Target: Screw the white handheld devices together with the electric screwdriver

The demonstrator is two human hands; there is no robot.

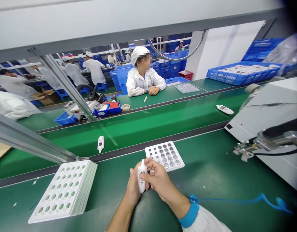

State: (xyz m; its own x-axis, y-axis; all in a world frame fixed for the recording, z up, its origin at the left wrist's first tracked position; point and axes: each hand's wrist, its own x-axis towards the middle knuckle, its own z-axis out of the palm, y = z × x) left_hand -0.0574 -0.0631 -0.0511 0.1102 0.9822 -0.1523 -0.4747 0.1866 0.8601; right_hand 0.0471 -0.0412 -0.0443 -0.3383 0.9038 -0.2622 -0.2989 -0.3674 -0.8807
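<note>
A white ear thermometer [141, 188] stands tip-up in my left hand [132, 187], whose palm and fingers wrap its side and back. My right hand [163, 180] is closed against the same thermometer, its thumb pressing at a small recess on the body. What lies under the thumb is mostly hidden. Just behind my hands is a white tray [171, 168] with round silver coin cells [171, 163] in its pockets; several pockets on its left look smaller or unfilled. My fingers cover the tray's near left corner.
Stacked white trays [52, 217] with round holes stand at left. On the green conveyor belt [143, 122] lie a thermometer [100, 144] and another thermometer [224, 109]. A grey machine [271, 106] stands right. A blue cord [235, 200] runs from my right wristband. A co-worker [145, 79] sits opposite.
</note>
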